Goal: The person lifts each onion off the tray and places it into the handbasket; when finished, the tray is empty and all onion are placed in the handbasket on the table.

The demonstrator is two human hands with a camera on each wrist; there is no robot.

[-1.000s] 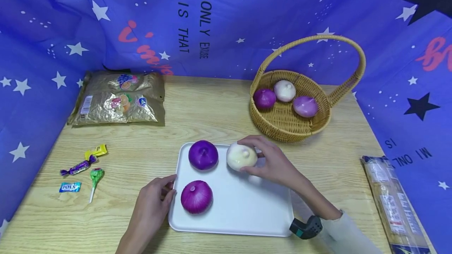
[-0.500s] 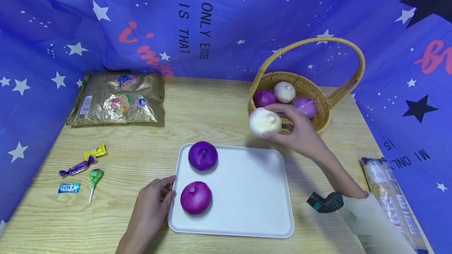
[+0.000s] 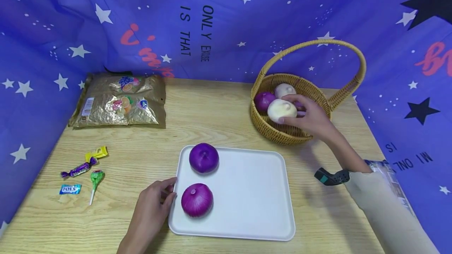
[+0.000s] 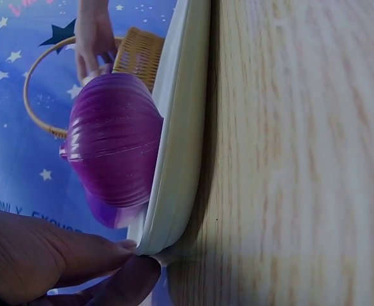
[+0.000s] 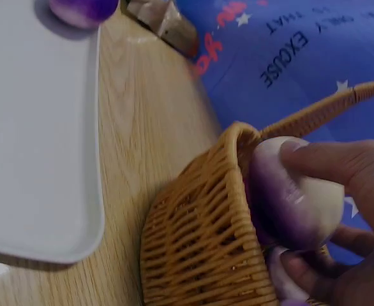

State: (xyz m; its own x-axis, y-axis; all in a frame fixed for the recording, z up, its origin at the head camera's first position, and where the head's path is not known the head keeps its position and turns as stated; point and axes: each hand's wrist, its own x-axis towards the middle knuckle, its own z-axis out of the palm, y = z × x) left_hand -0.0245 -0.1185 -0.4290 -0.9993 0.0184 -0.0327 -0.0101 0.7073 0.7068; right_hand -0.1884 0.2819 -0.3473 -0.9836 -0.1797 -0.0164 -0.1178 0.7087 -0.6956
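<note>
In the head view my right hand (image 3: 310, 118) grips a white onion (image 3: 281, 111) inside the mouth of the wicker basket (image 3: 279, 134). The right wrist view shows this onion (image 5: 295, 191) with purple shading on one side, the thumb over its top and fingers underneath. Beside it in the basket are a purple onion (image 3: 264, 101) and another white onion (image 3: 284, 89); a further purple one is mostly hidden behind my fingers. My left hand (image 3: 152, 205) pinches the left rim of the white tray (image 3: 252, 191). Two purple onions, one dark (image 3: 203, 158) and one reddish (image 3: 197, 200), sit on the tray's left side.
A gold foil bag (image 3: 120, 101) lies at the back left. Several wrapped candies, among them a green lollipop (image 3: 96, 177), lie left of my left hand. A clear plastic package (image 3: 383, 167) is partly covered by my right sleeve. The basket's tall handle (image 3: 318, 42) arches over its opening.
My right hand has lifted the white onion off the tray's upper middle and carried it back and right into the basket. The left hand has stayed at the tray's rim.
</note>
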